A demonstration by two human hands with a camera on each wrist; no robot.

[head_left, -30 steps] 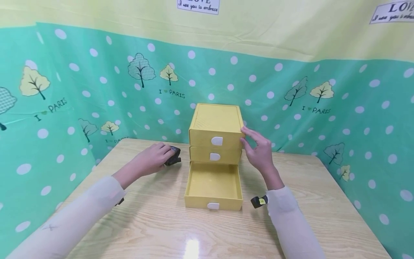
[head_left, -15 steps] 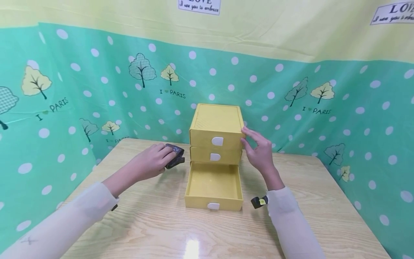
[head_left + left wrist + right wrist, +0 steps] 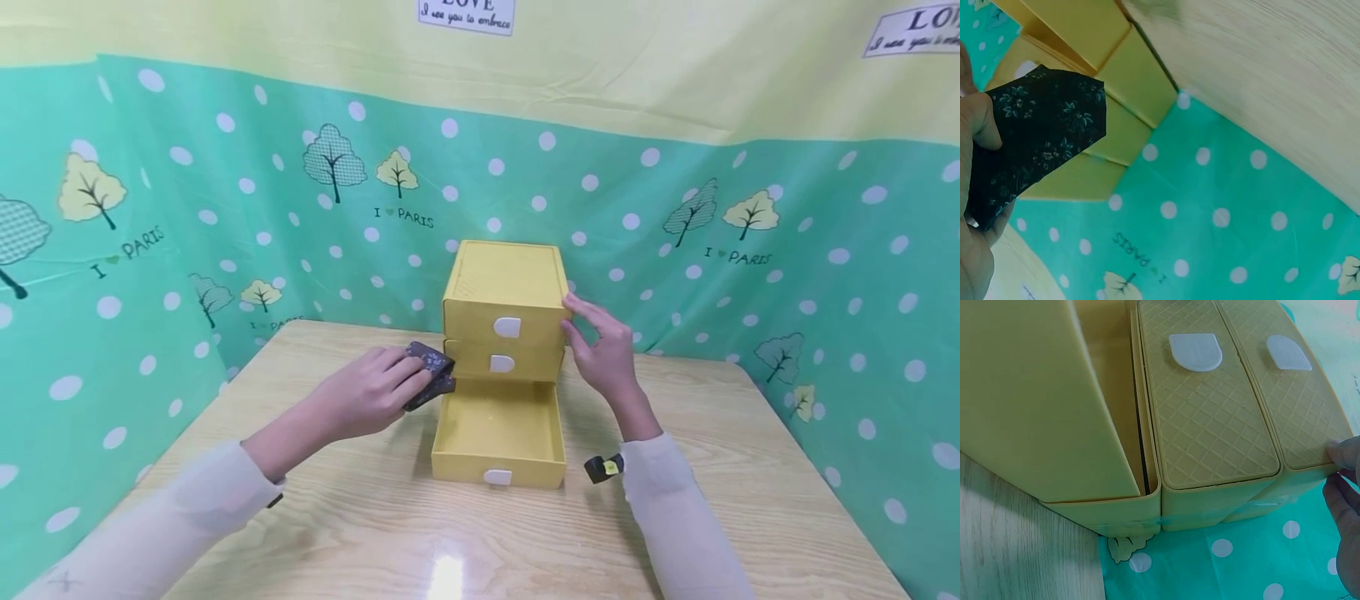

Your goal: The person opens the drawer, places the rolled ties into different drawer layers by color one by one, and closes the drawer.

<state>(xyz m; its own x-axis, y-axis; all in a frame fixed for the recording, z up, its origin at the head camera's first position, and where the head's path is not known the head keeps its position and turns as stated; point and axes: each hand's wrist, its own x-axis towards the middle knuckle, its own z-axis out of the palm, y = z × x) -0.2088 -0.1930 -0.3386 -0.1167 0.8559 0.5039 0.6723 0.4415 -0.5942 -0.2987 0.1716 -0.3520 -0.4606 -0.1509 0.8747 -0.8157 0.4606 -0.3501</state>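
Note:
A dark, folded, flower-printed item that looks like cloth is in my left hand, pinched between thumb and fingers. In the head view it overlaps the left side of a yellow drawer cabinet, just above the pulled-out bottom drawer. The bare floor of that drawer shows. Both upper drawers are closed and have white tabs. My right hand rests against the cabinet's upper right front corner, fingers extended. In the right wrist view only its fingertips and part of the hand show at that corner.
The cabinet stands toward the back of a wooden table. A green dotted curtain hangs behind and along both sides. A black strap shows at my right wrist.
My left hand has moved right and slightly toward me with the dark floral item, from beside the cabinet to its left front edge. My right hand has stayed at the corner.

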